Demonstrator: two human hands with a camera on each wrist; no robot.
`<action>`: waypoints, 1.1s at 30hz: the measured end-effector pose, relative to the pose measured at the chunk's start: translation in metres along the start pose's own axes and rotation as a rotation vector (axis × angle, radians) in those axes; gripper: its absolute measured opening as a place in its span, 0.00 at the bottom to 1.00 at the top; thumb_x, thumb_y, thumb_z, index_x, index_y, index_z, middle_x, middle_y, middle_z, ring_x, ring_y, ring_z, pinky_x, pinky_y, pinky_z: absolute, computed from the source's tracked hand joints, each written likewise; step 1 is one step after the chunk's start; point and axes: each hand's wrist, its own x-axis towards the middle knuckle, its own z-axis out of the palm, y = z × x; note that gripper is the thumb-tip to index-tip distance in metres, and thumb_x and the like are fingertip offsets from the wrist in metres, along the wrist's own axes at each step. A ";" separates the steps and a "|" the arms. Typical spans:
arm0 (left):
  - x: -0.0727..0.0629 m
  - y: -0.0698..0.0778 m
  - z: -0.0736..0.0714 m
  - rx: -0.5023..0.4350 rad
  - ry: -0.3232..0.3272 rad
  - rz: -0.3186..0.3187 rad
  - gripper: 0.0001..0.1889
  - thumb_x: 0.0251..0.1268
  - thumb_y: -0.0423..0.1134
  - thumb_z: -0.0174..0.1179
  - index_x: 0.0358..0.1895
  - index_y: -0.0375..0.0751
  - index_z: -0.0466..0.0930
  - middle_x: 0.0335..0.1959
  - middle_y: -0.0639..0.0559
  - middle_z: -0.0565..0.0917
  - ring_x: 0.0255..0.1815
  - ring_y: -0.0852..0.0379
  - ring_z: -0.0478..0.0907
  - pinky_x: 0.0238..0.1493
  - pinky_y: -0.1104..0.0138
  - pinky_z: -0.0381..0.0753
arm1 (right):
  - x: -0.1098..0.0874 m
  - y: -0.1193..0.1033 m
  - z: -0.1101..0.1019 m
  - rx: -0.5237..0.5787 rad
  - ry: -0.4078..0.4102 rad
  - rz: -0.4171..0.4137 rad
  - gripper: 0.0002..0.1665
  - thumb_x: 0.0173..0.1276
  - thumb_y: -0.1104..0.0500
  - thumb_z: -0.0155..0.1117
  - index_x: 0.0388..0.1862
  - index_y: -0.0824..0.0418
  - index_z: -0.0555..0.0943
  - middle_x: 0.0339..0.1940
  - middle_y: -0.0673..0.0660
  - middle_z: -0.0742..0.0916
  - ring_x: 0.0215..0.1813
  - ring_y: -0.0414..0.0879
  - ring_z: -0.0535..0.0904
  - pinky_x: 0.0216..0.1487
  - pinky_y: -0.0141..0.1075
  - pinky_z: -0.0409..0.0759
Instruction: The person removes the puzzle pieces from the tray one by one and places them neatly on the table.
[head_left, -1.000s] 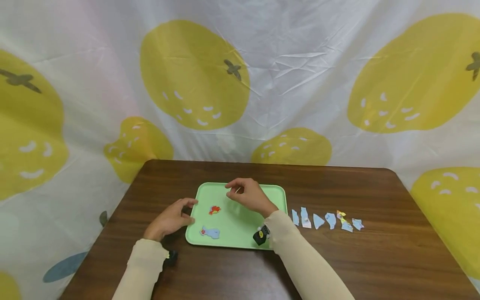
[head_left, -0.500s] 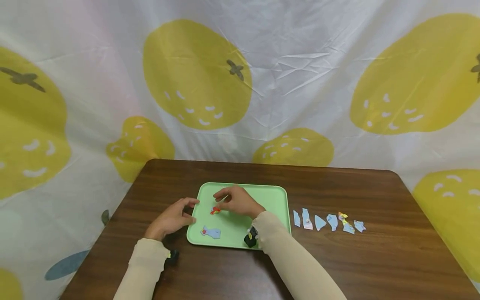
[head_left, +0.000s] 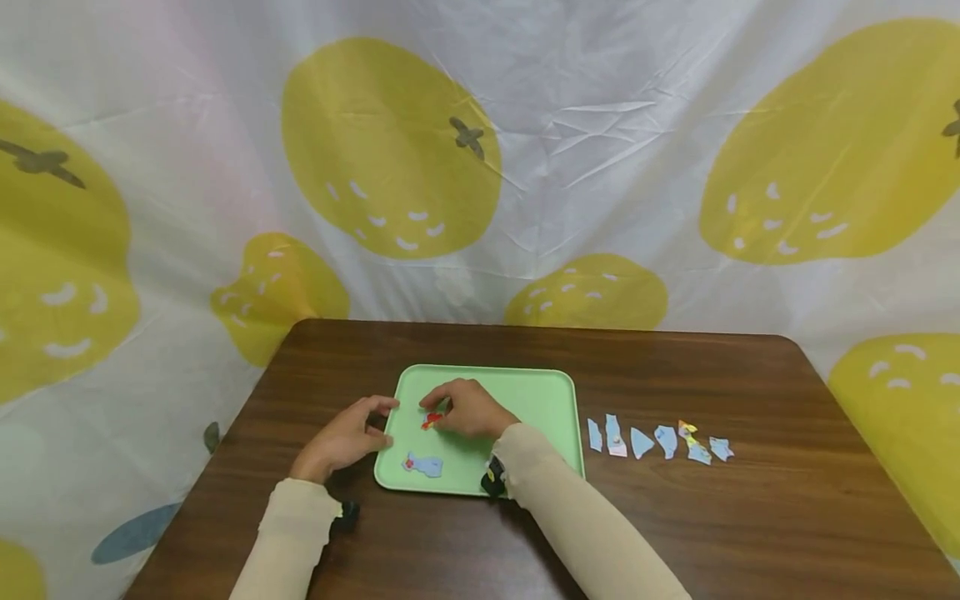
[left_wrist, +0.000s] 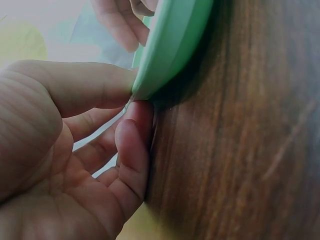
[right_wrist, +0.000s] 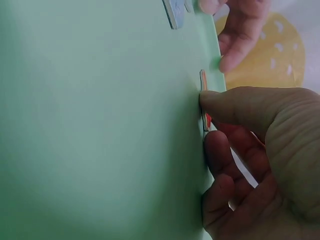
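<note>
On the left half of a light green tray lies a small red puzzle piece. My right hand is over it. In the right wrist view the thumb is on the red piece's face, with the other fingers curled at its end, close to the tray floor. At the tray's left rim is my left hand, its thumb and index finger apart and touching the edge. The left wrist view shows that thumb against the green rim. A grey-blue puzzle piece lies nearer me on the tray.
Several flat pale-blue puzzle pieces lie in a row on the brown wooden table, right of the tray. One of them is partly yellow. A white curtain with yellow fruit prints hangs behind the table.
My right hand has moved left and down from the tray's upper middle to the red puzzle piece, and its fingers have closed in on it. The left hand stays at the rim.
</note>
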 end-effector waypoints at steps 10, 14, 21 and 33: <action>0.001 0.000 -0.001 -0.006 0.003 0.002 0.30 0.72 0.35 0.68 0.76 0.49 0.73 0.71 0.42 0.74 0.57 0.47 0.81 0.51 0.55 0.83 | 0.000 -0.005 -0.003 -0.041 0.003 0.019 0.21 0.62 0.64 0.77 0.54 0.51 0.90 0.46 0.49 0.89 0.45 0.41 0.81 0.52 0.38 0.80; 0.002 0.000 -0.001 -0.004 -0.001 0.013 0.30 0.72 0.34 0.68 0.75 0.48 0.73 0.71 0.41 0.74 0.58 0.46 0.81 0.51 0.55 0.83 | -0.002 -0.005 -0.005 -0.054 -0.005 0.014 0.21 0.61 0.65 0.75 0.54 0.52 0.90 0.38 0.48 0.86 0.41 0.41 0.78 0.48 0.37 0.77; -0.001 0.000 -0.002 0.001 0.002 0.013 0.30 0.72 0.34 0.68 0.75 0.47 0.73 0.70 0.41 0.74 0.58 0.45 0.81 0.51 0.55 0.83 | -0.008 -0.009 -0.009 -0.105 -0.027 -0.042 0.15 0.67 0.65 0.73 0.52 0.57 0.91 0.38 0.50 0.89 0.40 0.41 0.79 0.47 0.36 0.79; -0.002 0.003 -0.001 0.015 0.003 0.022 0.30 0.73 0.34 0.67 0.76 0.45 0.72 0.70 0.39 0.74 0.58 0.44 0.80 0.53 0.54 0.83 | -0.031 -0.008 -0.023 -0.067 0.026 0.011 0.09 0.68 0.59 0.76 0.46 0.55 0.92 0.35 0.47 0.91 0.39 0.38 0.82 0.44 0.35 0.80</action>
